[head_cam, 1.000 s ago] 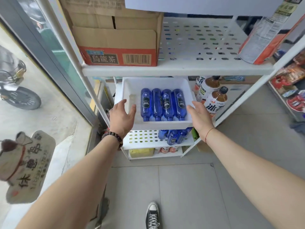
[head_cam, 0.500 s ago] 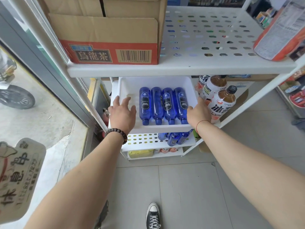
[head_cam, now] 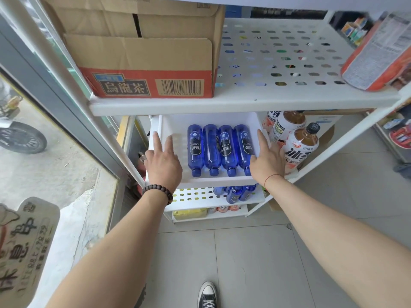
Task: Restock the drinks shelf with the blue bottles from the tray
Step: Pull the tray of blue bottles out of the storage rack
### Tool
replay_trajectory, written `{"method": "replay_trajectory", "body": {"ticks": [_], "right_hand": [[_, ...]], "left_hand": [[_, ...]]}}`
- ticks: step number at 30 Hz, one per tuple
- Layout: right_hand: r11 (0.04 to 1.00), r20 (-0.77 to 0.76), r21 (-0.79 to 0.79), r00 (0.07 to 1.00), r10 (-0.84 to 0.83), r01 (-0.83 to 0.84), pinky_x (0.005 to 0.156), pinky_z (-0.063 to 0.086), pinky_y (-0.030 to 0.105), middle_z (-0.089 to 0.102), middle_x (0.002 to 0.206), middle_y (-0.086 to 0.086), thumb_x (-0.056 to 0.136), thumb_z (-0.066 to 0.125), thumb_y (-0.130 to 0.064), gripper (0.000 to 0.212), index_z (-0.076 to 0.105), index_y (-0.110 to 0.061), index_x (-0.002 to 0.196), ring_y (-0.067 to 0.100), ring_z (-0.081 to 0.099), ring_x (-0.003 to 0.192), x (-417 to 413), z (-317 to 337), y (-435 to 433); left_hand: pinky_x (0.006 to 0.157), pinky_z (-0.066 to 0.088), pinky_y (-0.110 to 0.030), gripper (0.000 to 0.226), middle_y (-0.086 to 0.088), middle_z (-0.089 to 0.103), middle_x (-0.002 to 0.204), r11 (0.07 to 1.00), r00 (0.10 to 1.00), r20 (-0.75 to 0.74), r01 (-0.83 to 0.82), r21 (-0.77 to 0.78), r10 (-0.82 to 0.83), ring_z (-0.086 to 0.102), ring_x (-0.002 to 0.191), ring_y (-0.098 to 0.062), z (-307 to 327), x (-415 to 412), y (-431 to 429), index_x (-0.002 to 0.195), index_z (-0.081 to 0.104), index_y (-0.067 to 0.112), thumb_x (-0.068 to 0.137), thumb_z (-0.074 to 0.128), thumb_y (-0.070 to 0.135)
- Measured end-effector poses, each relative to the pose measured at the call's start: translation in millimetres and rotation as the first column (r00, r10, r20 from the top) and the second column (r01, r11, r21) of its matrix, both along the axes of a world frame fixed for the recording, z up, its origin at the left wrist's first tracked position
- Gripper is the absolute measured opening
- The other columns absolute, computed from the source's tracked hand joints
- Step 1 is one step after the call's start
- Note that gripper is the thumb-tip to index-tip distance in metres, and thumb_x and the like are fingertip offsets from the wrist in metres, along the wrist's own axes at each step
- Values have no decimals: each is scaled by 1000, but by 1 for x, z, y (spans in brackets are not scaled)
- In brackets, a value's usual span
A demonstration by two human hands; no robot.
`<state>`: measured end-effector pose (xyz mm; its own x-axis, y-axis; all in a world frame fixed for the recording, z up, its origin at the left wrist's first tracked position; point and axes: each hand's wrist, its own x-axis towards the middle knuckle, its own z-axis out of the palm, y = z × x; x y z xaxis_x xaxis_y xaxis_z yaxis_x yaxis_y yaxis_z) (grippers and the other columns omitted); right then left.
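Note:
A white tray [head_cam: 222, 181] sits under the upper shelf [head_cam: 278, 98], and I cannot tell if it rests on anything. Several blue bottles [head_cam: 226, 147] lie in it side by side, caps toward me. My left hand [head_cam: 163, 165] straddles the tray's left wall, thumb outside and fingers stretched forward inside. My right hand [head_cam: 266, 161] holds the right wall, its index finger along the inside. Below the tray, more blue bottles [head_cam: 238, 193] stand on a perforated white shelf [head_cam: 191, 196].
Brown tea bottles [head_cam: 300, 147] stand close to the tray's right side. A cardboard box [head_cam: 144, 63] and an orange bag [head_cam: 382, 52] sit on the upper shelf. A glass door frame [head_cam: 55, 85] runs along the left. My shoe [head_cam: 208, 295] is on the tiled floor.
The tray has gone further in under the upper shelf, nearer the tea bottles. The fingers of both hands have stretched forward along the tray's walls. The view has come closer to the shelves.

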<state>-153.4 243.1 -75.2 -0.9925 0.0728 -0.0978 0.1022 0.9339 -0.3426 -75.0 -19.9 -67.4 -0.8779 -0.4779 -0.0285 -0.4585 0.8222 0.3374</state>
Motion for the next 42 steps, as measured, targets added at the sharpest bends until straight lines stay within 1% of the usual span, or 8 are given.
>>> {"method": "replay_trajectory", "body": {"ticks": [5,12,21,25,30,34,38,42], "right_hand": [[996,-53,-86,998,-40,35,122,36,50,36,164,16,90,60,2,83,29,-21,163,40,31,151,-1,3,4],[986,-86,-166,996,-32,18,121,39,49,43,161,12,86,56,11,86,42,-35,158,39,37,149,17,11,8],[955,-192,-295,981,-30,-29,121,38,49,53,150,12,82,46,20,87,55,-31,152,39,39,143,93,43,33],[915,-201,-402,971,-128,37,110,39,33,55,151,6,79,41,21,85,54,-25,149,36,47,134,140,60,57],[811,-69,-559,964,-256,175,85,46,31,62,128,9,85,42,13,71,53,-27,144,31,57,112,201,90,105],[621,20,-745,940,-342,242,73,48,24,66,124,11,83,42,17,63,59,-21,131,25,64,99,246,112,145],[414,242,-812,882,-404,412,76,45,26,62,118,12,92,56,10,54,57,-8,143,21,60,95,295,136,213],[99,467,-856,840,-277,508,61,45,30,62,82,17,90,63,-16,17,68,0,90,21,63,54,329,172,269]], "left_hand": [[99,43,-47,64,-14,59,129,997,997,-50,-53,60,56,47,111,-40,1,-3,-4,151,45,14,91,43,-5],[97,46,-46,65,-8,62,120,1000,996,-88,-8,28,11,47,106,-38,18,7,-5,140,65,29,88,44,-2],[95,46,-48,57,-8,63,112,999,978,-207,8,52,3,50,108,-41,49,83,16,106,81,24,75,48,-12],[79,37,-37,52,-5,63,103,999,961,-277,7,51,7,42,88,-31,62,127,35,93,78,20,70,48,-16],[81,34,-33,62,-8,71,123,979,966,-242,-47,197,95,43,97,-29,95,182,72,116,72,18,74,44,-18],[85,41,-36,66,-23,70,114,934,969,-190,-84,347,158,53,117,-40,121,221,110,132,63,22,79,42,-12],[92,58,-41,54,-8,73,127,812,958,-145,-123,570,247,68,112,-29,147,257,147,137,62,25,91,50,1],[86,61,-36,60,-6,75,121,703,958,-137,-85,706,254,72,91,-15,166,280,189,140,63,16,86,54,-10]]}}
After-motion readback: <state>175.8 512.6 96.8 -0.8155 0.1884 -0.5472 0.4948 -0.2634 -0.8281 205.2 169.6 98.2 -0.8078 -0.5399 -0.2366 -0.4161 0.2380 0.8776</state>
